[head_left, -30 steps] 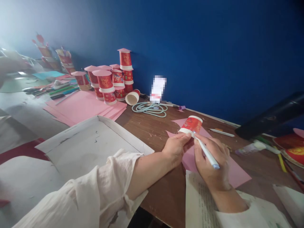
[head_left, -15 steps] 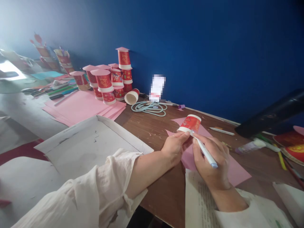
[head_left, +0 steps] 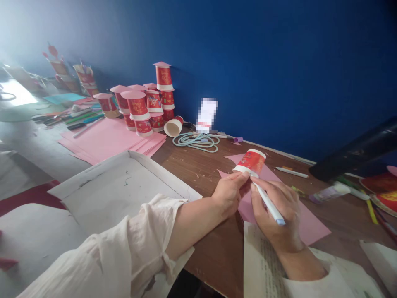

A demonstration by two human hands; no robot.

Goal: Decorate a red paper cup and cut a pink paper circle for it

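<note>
A red paper cup point(head_left: 252, 162) stands upside down on a pink paper sheet point(head_left: 305, 225) on the brown table. My left hand point(head_left: 228, 193) pinches the cup's white rim at its near side. My right hand point(head_left: 274, 213) is closed around a white and light-blue pen point(head_left: 268, 204), whose tip touches the paper right at the cup's rim. Both forearms come in from the lower edge in white sleeves.
Stacks of red cups with pink lids point(head_left: 145, 103) and a pile of pink sheets point(head_left: 108, 138) lie at the back left. A shallow white cardboard tray point(head_left: 120, 190) is to my left. A coiled cable point(head_left: 195, 141), pens, a glue stick point(head_left: 328, 193) and a black tube point(head_left: 353, 155) lie around.
The pen tip has shifted slightly along the cup's rim; both hands keep their hold. The view has drifted a little.
</note>
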